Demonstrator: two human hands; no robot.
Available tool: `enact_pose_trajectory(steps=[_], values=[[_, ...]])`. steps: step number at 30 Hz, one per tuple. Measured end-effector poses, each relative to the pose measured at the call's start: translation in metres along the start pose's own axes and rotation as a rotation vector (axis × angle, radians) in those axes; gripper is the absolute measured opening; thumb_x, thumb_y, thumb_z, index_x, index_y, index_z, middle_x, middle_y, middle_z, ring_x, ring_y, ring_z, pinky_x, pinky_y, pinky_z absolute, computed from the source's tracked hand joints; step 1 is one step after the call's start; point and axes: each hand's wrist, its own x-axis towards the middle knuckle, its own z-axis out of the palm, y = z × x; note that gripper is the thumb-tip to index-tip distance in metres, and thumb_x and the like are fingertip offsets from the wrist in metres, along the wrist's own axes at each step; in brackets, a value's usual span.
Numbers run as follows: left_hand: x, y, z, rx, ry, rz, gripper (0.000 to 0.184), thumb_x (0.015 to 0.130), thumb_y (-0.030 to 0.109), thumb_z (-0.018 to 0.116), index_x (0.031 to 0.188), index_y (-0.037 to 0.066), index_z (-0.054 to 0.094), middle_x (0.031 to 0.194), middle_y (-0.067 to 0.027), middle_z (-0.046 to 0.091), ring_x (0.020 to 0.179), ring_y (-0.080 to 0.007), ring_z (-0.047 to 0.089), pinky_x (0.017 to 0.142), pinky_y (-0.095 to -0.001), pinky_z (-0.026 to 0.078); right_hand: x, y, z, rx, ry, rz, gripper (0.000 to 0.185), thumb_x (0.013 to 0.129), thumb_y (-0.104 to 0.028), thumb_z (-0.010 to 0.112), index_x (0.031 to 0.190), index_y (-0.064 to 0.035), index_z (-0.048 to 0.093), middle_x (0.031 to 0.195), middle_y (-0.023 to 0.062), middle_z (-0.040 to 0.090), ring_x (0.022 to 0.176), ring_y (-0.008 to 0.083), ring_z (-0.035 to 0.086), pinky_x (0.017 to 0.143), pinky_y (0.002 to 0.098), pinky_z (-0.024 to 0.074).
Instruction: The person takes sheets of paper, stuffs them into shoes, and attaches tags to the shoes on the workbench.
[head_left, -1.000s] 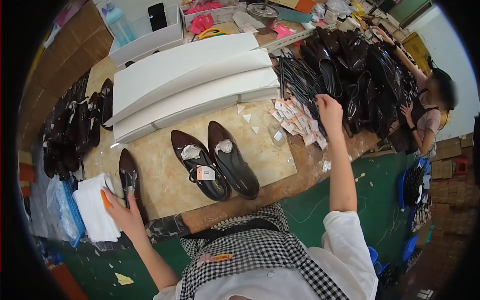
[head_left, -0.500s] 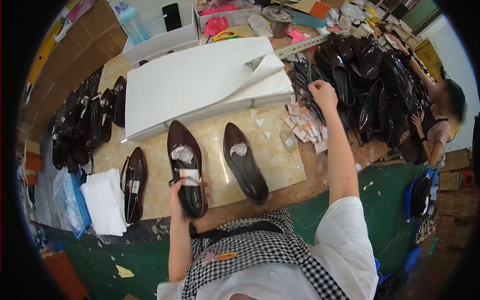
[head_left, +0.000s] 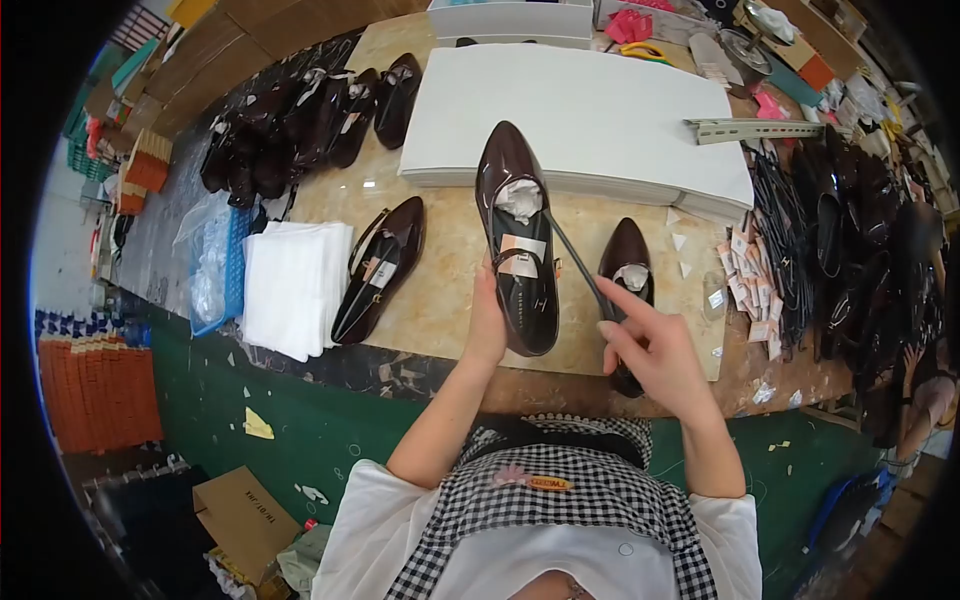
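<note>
My left hand point(head_left: 485, 322) is closed around the side of a glossy dark-brown strapped shoe point(head_left: 508, 150), its toe pointing away from me. Crumpled white paper point(head_left: 519, 199) fills the shoe's toe, and a paper tag point(head_left: 521, 262) sits near the strap. My right hand point(head_left: 660, 350) pinches a thin dark strip point(head_left: 573, 246), which slants into the shoe's opening beside the paper. Partly behind that hand lies another brown shoe point(head_left: 627, 243) with paper in its toe. To the left rests a tagged strapped shoe point(head_left: 395, 250).
A stack of white sheets point(head_left: 570, 100) lies behind the shoes. White cloths or papers point(head_left: 295, 285) and a blue basket point(head_left: 222, 280) stand left. More shoes point(head_left: 290, 125) cluster at the back left. Tags point(head_left: 755, 280), dark strips point(head_left: 785, 220) and piled shoes point(head_left: 865, 220) fill the right.
My right hand has come from the strip pile over to the held shoe, bringing one dark strip. My left hand still holds the shoe. The view has shifted.
</note>
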Motion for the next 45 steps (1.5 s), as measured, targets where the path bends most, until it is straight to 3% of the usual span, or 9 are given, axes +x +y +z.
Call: enact_pose_trajectory(steps=[3, 17, 19, 25, 29, 33, 38, 42, 45], values=[[-0.004, 0.009, -0.001, 0.046, -0.09, 0.136, 0.067, 0.106, 0.057, 0.025, 0.148, 0.005, 0.036, 0.124, -0.0149, 0.062, 0.106, -0.0216, 0.066, 0.088, -0.0343, 0.056, 0.002, 0.002, 0.015, 0.075, -0.045, 0.048, 0.037, 0.098, -0.01, 0.059, 0.134, -0.0028, 0.06, 0.056, 0.0031, 0.057, 0.049, 0.007, 0.053, 0.05, 0.0268, 0.0422], [-0.034, -0.019, 0.023, 0.087, -0.027, 0.201, 0.092, 0.095, 0.075, 0.038, 0.149, 0.001, 0.034, 0.131, -0.0111, 0.056, 0.113, -0.0167, 0.059, 0.094, -0.0314, 0.05, 0.032, 0.001, 0.052, -0.221, 0.418, -0.339, 0.023, 0.094, -0.011, 0.064, 0.112, 0.0015, 0.068, 0.061, 0.0156, 0.061, 0.053, 0.0296, 0.062, 0.05, 0.0373, 0.0461], [-0.036, -0.04, 0.021, 0.171, 0.184, 0.058, 0.091, 0.098, 0.075, 0.013, 0.146, 0.004, 0.043, 0.138, -0.0082, 0.056, 0.129, -0.0232, 0.052, 0.11, -0.0363, 0.04, 0.032, 0.014, 0.068, -0.412, 0.411, -0.396, 0.03, 0.093, -0.019, 0.063, 0.116, 0.0006, 0.065, 0.065, 0.0132, 0.064, 0.055, 0.0304, 0.064, 0.051, 0.0393, 0.0501], [-0.015, -0.022, -0.044, 0.167, -0.065, -0.313, 0.078, 0.099, 0.07, 0.033, 0.136, 0.004, 0.054, 0.113, -0.0114, 0.069, 0.101, -0.0195, 0.067, 0.085, -0.0318, 0.055, 0.01, 0.033, 0.017, -0.157, 0.159, -0.319, 0.032, 0.096, -0.021, 0.059, 0.123, -0.0049, 0.062, 0.078, 0.0204, 0.067, 0.072, 0.042, 0.065, 0.065, 0.0462, 0.0533], [-0.011, 0.057, -0.082, 1.081, 0.388, 0.567, 0.056, 0.094, 0.018, 0.068, 0.14, -0.008, 0.048, 0.127, -0.0167, 0.064, 0.112, -0.0207, 0.061, 0.09, -0.0343, 0.052, -0.032, 0.136, -0.168, -0.528, 0.894, -0.022, 0.024, 0.093, -0.012, 0.06, 0.113, -0.0038, 0.07, 0.099, 0.0152, 0.072, 0.086, 0.0287, 0.07, 0.075, 0.0376, 0.0533], [-0.017, 0.035, 0.053, 1.168, -0.089, -0.04, 0.053, 0.089, 0.018, 0.071, 0.137, 0.0, 0.057, 0.101, -0.0115, 0.073, 0.085, -0.0174, 0.068, 0.077, -0.0364, 0.055, -0.037, 0.221, -0.255, -1.204, 0.948, 0.323, 0.018, 0.093, -0.023, 0.064, 0.094, -0.0068, 0.072, 0.091, 0.0192, 0.071, 0.083, 0.0382, 0.069, 0.073, 0.0467, 0.0557], [0.001, -0.026, 0.069, 1.077, -0.29, -0.125, 0.055, 0.09, 0.02, 0.065, 0.14, -0.001, 0.052, 0.101, -0.0124, 0.072, 0.081, -0.0177, 0.07, 0.07, -0.0326, 0.056, -0.054, 0.198, -0.268, -1.248, 0.779, 0.43, 0.024, 0.089, -0.028, 0.065, 0.081, -0.007, 0.074, 0.08, 0.0196, 0.071, 0.078, 0.0402, 0.07, 0.071, 0.048, 0.0575], [-0.019, -0.028, 0.038, -0.061, -0.108, -0.558, 0.058, 0.097, 0.038, 0.045, 0.133, -0.006, 0.054, 0.116, -0.019, 0.069, 0.094, -0.0242, 0.071, 0.08, -0.0336, 0.058, -0.086, 0.164, -0.247, -1.225, 0.908, 0.435, 0.025, 0.091, -0.029, 0.062, 0.088, -0.0071, 0.074, 0.08, 0.0187, 0.071, 0.078, 0.0393, 0.07, 0.072, 0.0491, 0.0566], [-0.028, -0.012, 0.051, -0.191, -0.272, -0.588, 0.061, 0.099, 0.044, 0.04, 0.136, -0.003, 0.052, 0.124, -0.0187, 0.066, 0.104, -0.0227, 0.069, 0.087, -0.0338, 0.056, -0.083, 0.126, -0.202, -0.918, 1.011, 0.319, 0.023, 0.091, -0.026, 0.064, 0.097, -0.0049, 0.072, 0.07, 0.0161, 0.069, 0.063, 0.0316, 0.07, 0.06, 0.0421, 0.0535]])
